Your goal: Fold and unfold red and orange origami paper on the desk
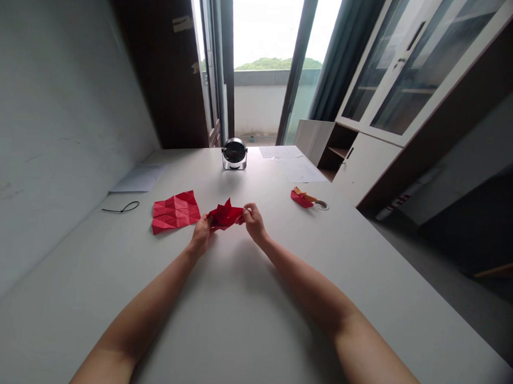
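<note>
A folded red origami paper [226, 214] is held between my two hands above the white table, with a pointed flap standing up at its middle. My left hand [201, 231] pinches its left end. At the right end, my right hand [253, 219] grips the paper between thumb and fingers. Just left of my left hand lies a creased red sheet [176, 211], opened out and marked with a grid of folds. The fingers' far sides are partly hidden by the paper.
On the white table [241, 317] stand a small round fan [234, 153] at the back and a red and orange folded paper [302, 198] beside a tape roll [322, 205] at right. A black cable tie [124, 207] and paper sheets [139, 178] lie left. More sheets [303, 170] lie back right.
</note>
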